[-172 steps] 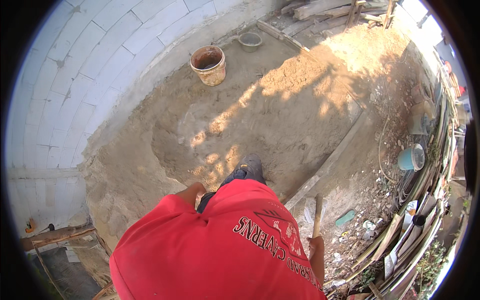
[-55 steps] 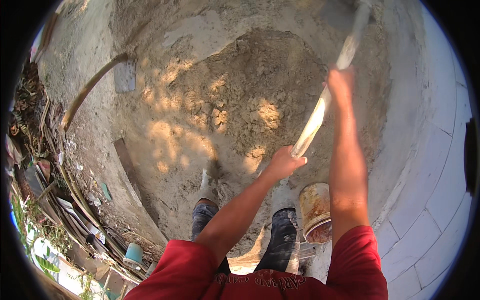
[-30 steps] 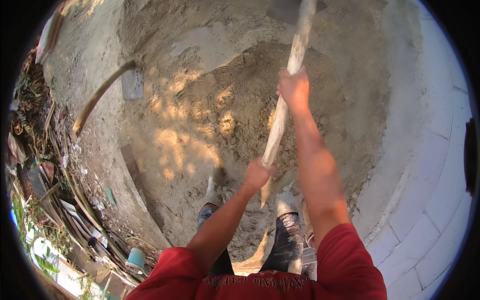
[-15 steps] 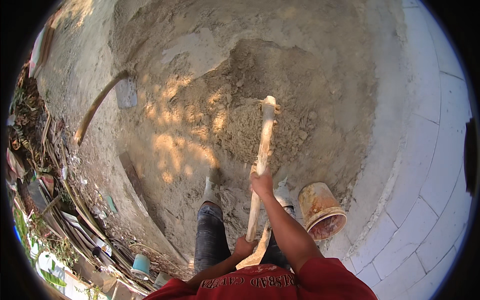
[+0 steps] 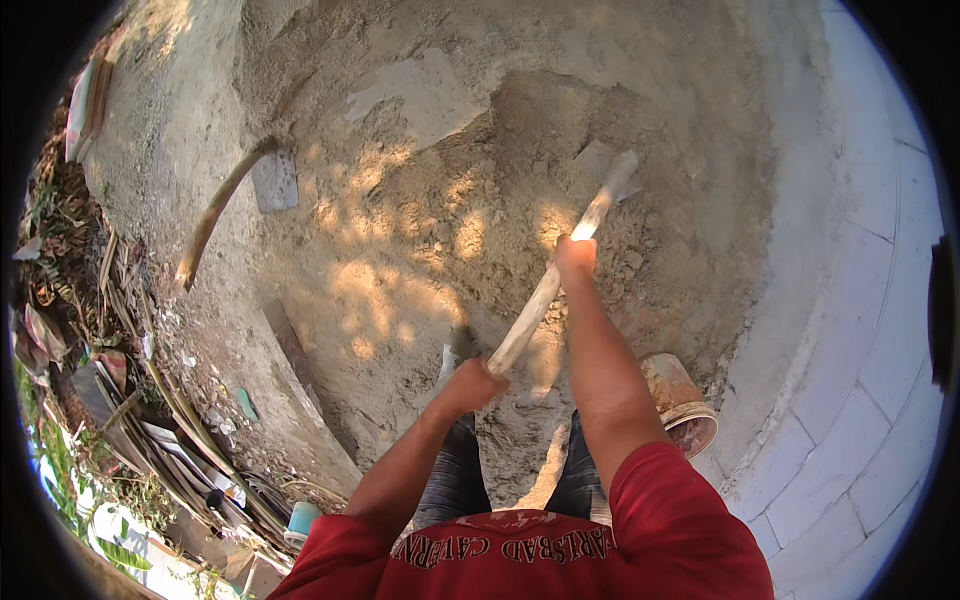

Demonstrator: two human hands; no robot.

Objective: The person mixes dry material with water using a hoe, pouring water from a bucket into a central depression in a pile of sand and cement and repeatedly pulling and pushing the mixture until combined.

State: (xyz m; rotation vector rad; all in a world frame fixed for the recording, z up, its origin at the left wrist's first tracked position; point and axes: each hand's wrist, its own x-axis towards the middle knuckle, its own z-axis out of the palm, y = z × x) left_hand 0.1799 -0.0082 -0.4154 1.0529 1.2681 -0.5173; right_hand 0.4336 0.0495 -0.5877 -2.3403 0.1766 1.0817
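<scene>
Both hands grip the pale wooden handle of a hoe [image 5: 527, 318], which slants up and to the right over the ground. My left hand [image 5: 476, 384] is closed round the near end of the handle. Farther up the shaft, my right hand [image 5: 574, 256] wraps round it in a patch of sunlight. The hoe's head is blurred, its grey blade partly visible over a heap of damp grey-brown sand or mortar mix [image 5: 500, 190]. My legs stand apart at the near side of this heap.
A dirty bucket [image 5: 672, 385] lies tipped beside my right arm. Another hoe [image 5: 215, 215] rests at the left, its flat blade on the ground. A narrow board [image 5: 290, 345] lies near the left edge. Sticks and debris [image 5: 180, 440] line the far left; pale tiles [image 5: 850, 400] the right.
The hoe has lifted and swung forward and right, its head now farther from me. Both hands have moved up and away from my body with it.
</scene>
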